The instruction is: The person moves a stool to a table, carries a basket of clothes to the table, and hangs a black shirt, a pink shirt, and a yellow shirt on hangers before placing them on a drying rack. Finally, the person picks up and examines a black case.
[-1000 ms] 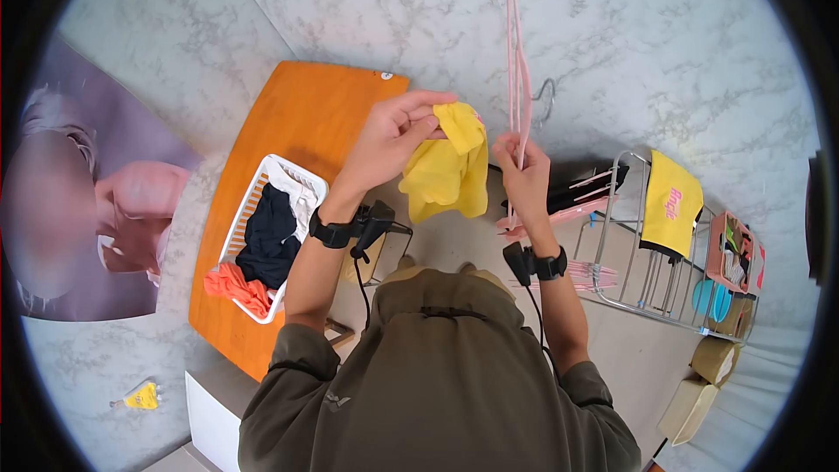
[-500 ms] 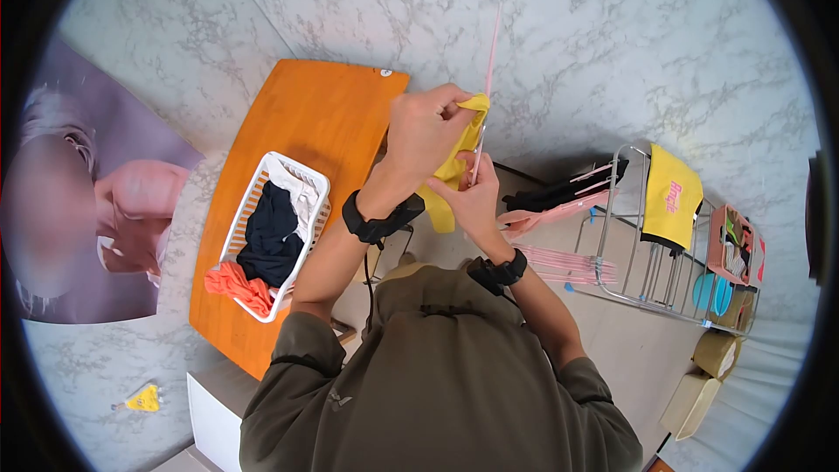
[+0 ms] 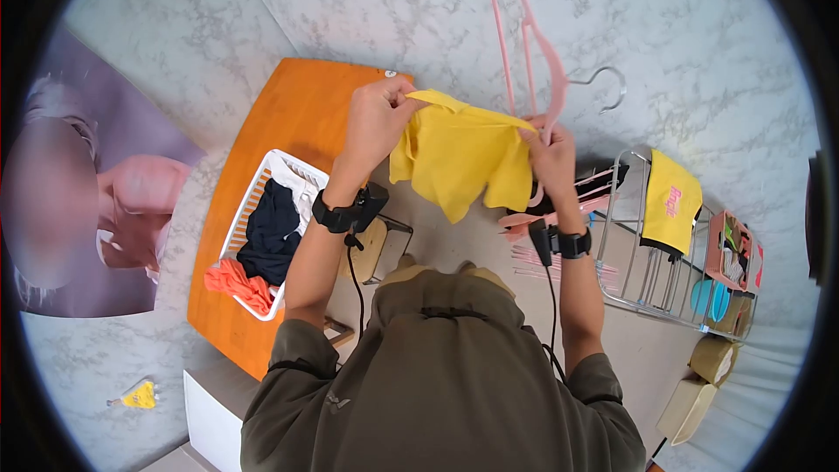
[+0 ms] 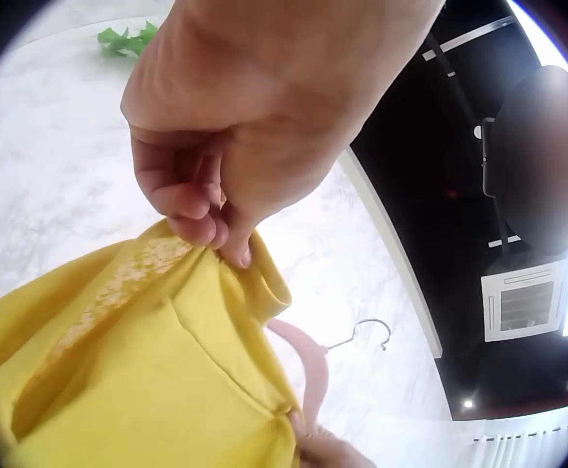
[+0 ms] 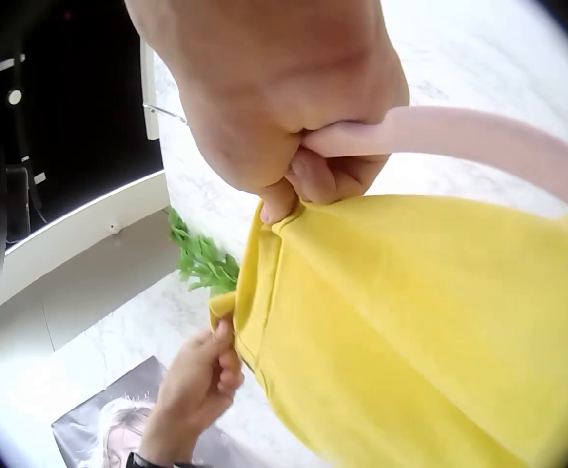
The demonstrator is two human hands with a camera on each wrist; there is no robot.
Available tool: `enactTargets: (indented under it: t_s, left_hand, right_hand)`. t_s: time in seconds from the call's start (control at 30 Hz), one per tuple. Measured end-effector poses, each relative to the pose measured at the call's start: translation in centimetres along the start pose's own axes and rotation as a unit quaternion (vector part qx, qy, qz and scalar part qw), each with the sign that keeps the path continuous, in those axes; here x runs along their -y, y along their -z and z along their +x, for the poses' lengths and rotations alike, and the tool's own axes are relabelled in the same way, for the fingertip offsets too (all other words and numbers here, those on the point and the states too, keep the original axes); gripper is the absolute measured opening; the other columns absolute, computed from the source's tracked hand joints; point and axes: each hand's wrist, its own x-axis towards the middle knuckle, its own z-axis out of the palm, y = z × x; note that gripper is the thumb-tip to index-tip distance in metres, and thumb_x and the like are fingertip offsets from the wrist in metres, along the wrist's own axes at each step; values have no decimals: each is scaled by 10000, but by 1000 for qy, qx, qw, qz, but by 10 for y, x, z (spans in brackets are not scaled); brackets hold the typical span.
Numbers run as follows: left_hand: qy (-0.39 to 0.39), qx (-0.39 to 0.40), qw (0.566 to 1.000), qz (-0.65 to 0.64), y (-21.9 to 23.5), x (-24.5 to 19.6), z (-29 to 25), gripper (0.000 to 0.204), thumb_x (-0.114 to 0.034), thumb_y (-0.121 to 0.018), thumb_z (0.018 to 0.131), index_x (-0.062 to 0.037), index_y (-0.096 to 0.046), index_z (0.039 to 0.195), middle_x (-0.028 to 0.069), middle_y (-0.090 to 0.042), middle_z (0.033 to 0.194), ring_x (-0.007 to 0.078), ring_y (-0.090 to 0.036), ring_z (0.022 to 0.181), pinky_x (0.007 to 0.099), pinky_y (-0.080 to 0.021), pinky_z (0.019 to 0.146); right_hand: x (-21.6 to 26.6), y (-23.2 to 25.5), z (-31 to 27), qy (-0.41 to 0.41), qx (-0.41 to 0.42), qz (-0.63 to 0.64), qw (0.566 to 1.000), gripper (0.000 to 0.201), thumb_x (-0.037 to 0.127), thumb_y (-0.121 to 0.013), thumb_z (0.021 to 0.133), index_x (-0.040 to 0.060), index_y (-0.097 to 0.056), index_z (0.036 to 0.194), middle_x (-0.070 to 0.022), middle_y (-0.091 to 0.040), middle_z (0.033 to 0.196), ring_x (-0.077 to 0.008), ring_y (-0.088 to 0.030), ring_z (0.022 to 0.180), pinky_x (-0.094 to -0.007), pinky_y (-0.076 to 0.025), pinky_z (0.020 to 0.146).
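A yellow garment [image 3: 463, 153] is spread between both hands in front of the body, its top edge nearly level and its lower part hanging. The left hand [image 3: 374, 127] pinches one top corner between thumb and fingers, as the left wrist view also shows. At the other corner the right hand [image 3: 552, 162] pinches the cloth and also grips a pink hanger [image 3: 557, 87]. The hanger points upward above that hand, its metal hook to the right. In the right wrist view, the hanger's pink bar [image 5: 479, 136] runs out of the curled fingers.
A white basket [image 3: 234, 232] with dark, white and orange clothes stands on the wooden table [image 3: 297, 105] at left. At right is a metal rack [image 3: 629, 304] bearing a yellow-and-black cloth [image 3: 671, 201], a pink basket [image 3: 727, 249] and several pink hangers [image 3: 559, 264].
The hands came together at the garment, then moved apart, stretching its edge between them. The right hand now holds a corner of it along with the hanger, which has swung into broader view.
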Motion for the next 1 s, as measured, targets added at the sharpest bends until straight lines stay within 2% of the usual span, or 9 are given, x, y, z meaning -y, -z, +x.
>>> enactTargets:
  t_s: [0.13, 0.47, 0.53, 0.63, 0.8, 0.87, 0.9, 0.97, 1.0]
  left_hand:
    - [-6, 83, 996, -7, 2, 11, -5, 206, -124, -708, 814, 12, -577, 732, -20, -468, 541, 54, -400, 503, 230, -346, 472]
    - [1, 90, 994, 59, 4, 44, -27, 267, -130, -756, 759, 11, -528, 747, 37, -367, 543, 133, -339, 504, 280, -327, 478]
    - [8, 72, 987, 145, 4, 48, -30, 215, -88, -735, 729, 3, -542, 756, 107, -498, 668, 238, -489, 604, 340, -382, 542]
    - [-101, 26, 981, 166, -14, 88, -38, 225, -73, -743, 724, -22, -543, 815, 75, -482, 771, 209, -504, 749, 303, -421, 630]
    - [-67, 96, 992, 53, -49, 32, -52, 435, -55, -720, 724, -74, -499, 1098, 127, -503, 1104, 293, -527, 950, 336, -463, 809]
    - [-200, 38, 976, 79, -58, 1, -52, 352, -99, -679, 765, -64, -569, 1097, 159, -528, 1140, 336, -533, 1037, 394, -456, 879]
    - [-201, 37, 976, 79, -62, -1, -50, 352, -99, -679, 765, -64, -569, 1097, 159, -528, 1140, 336, -533, 1037, 394, -456, 879]
    - [-363, 33, 925, 104, -67, -2, -47, 361, -92, -680, 755, -72, -582, 1102, 149, -530, 1124, 346, -540, 1016, 406, -470, 856]
    - [-364, 34, 925, 104, -69, 1, -45, 361, -92, -680, 755, -72, -582, 1102, 149, -530, 1124, 346, -540, 1016, 406, -470, 856]
  right_hand:
    - [45, 12, 18, 33, 29, -10, 999, 55, 47, -617, 863, -5, -622, 846, 21, -549, 662, -41, -438, 550, -207, -350, 495]
    - [81, 23, 21, 57, 21, 135, 989, 50, 19, -530, 909, 7, -558, 869, 40, -473, 613, -10, -344, 465, -191, -247, 414]
    - [87, 25, 16, 64, 9, 125, 990, 54, 23, -525, 913, 10, -554, 869, 40, -470, 612, -8, -339, 461, -193, -240, 410]
    - [101, 23, 8, 27, 15, 185, 982, 58, 24, -522, 915, 15, -550, 865, 37, -476, 620, -9, -345, 456, -189, -248, 407]
    - [103, 9, 0, 25, 76, 142, 987, 59, 31, -532, 917, 22, -542, 860, 25, -499, 642, -13, -363, 461, -180, -263, 402]
    - [98, 7, 0, 17, 85, 159, 983, 61, 43, -542, 919, 26, -543, 861, 20, -510, 647, -15, -370, 463, -181, -260, 399]
    - [97, 7, 0, 7, 97, 174, 980, 64, 48, -546, 920, 29, -543, 859, 21, -511, 649, -15, -370, 463, -181, -262, 399]
    - [96, 8, -1, -4, 110, 189, 976, 68, 54, -551, 921, 33, -543, 857, 22, -511, 652, -15, -371, 462, -182, -264, 399]
    - [95, 9, -1, -10, 115, 193, 974, 74, 60, -553, 922, 37, -540, 853, 25, -509, 652, -13, -368, 462, -182, -261, 398]
